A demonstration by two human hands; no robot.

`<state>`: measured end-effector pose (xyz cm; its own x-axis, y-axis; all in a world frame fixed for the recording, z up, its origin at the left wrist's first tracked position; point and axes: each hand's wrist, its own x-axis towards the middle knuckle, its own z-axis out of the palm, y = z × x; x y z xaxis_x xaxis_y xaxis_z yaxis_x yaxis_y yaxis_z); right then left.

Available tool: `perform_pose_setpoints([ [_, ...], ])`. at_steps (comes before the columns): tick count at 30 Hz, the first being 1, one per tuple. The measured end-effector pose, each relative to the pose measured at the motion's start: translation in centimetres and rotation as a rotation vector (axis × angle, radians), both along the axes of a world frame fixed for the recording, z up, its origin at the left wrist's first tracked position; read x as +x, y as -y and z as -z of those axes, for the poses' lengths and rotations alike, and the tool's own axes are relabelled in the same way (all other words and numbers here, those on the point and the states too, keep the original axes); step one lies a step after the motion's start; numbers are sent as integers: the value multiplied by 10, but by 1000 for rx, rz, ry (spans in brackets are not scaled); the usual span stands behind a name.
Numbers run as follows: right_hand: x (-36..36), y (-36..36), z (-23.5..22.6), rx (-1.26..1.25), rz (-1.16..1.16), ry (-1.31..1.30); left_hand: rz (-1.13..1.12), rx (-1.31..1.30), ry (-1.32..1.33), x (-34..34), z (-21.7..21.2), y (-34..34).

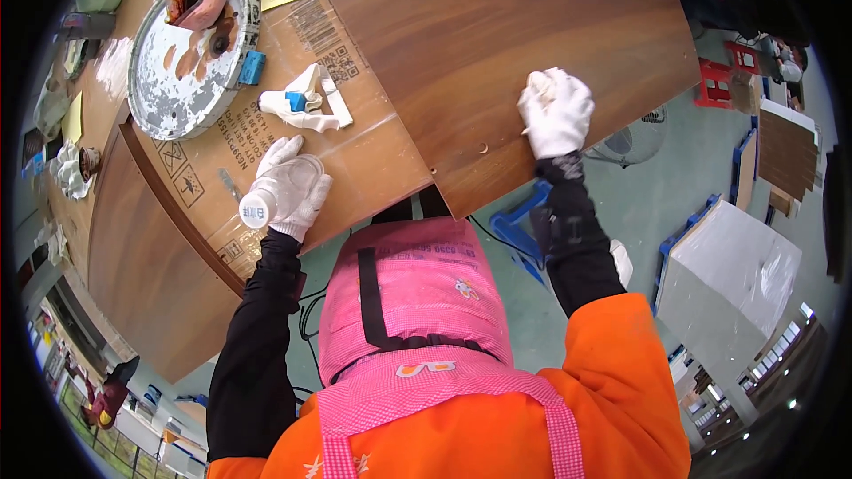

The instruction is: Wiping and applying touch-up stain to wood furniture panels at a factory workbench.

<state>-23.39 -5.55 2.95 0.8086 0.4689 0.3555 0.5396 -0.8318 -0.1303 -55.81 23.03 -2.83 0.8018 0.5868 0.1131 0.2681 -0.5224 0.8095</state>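
Observation:
My left hand (302, 202), in a white glove, is closed round a small clear bottle with a white cap (256, 210), above the cardboard on the bench. My right hand (559, 115), also gloved in white, is bunched up on the brown wood-grain panel (479, 27). A pale wad (541, 84), perhaps cloth, shows at its fingers, but I cannot make out its kind. Near the panel's front edge is a small crescent-shaped mark (483, 148). Between the left hand and a round paint-smeared lid sits a white tool with a blue part (302, 101).
The paint-smeared lid (182, 80) carries a reddish pouch (200, 0), with a blue block (252, 67) at its rim. Another brown panel (146, 257) leans at left. A blue stool (519, 226), a fan (632, 135) and wrapped stacks (728, 257) stand on the floor at right.

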Motion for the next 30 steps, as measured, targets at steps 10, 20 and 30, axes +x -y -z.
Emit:
perform_pose_setpoints([
  [10,-46,-23,-6,-4,-574,-232,-21,-5,14,-3,7,-2],
  [20,-126,-41,9,73,-541,-266,-82,-46,-14,3,-7,3],
  [30,108,74,36,101,197,68,-14,-94,23,1,7,1],
])
